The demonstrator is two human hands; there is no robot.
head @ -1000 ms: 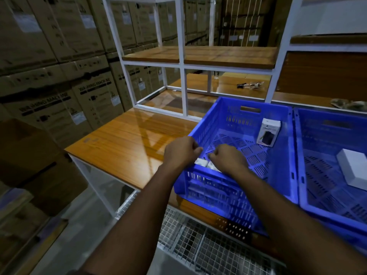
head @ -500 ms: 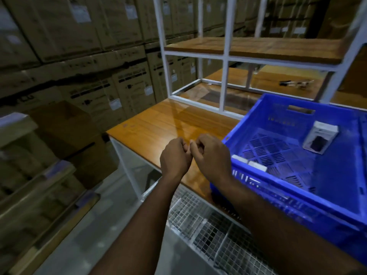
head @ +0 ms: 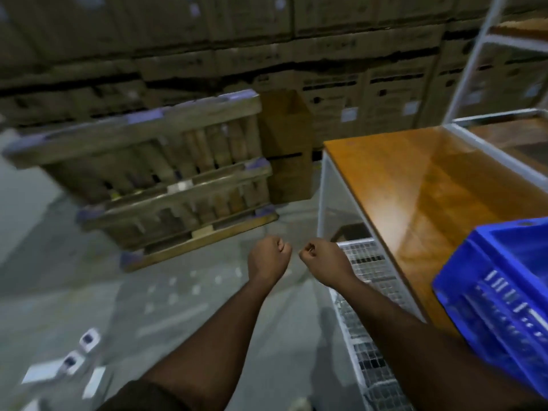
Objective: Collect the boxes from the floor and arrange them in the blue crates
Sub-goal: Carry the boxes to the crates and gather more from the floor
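Both hands [head: 268,256] [head: 321,259] fisted, grip empty

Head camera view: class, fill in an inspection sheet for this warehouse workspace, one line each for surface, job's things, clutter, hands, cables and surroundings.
Surface: wooden table top on a white frame, bare where it shows; grey floor to its left.
Job's things: small white boxes scattered on the floor at lower left, blurred; one blue crate on the table's near right end, contents not visible.
Clutter: nothing seen.
Hands: left hand and right hand both fisted, holding nothing, side by side above the floor.
Cables: nothing seen.
Surroundings: stacked wooden pallets, a wall of cardboard cartons, white shelf frame, wire mesh panel under the table.
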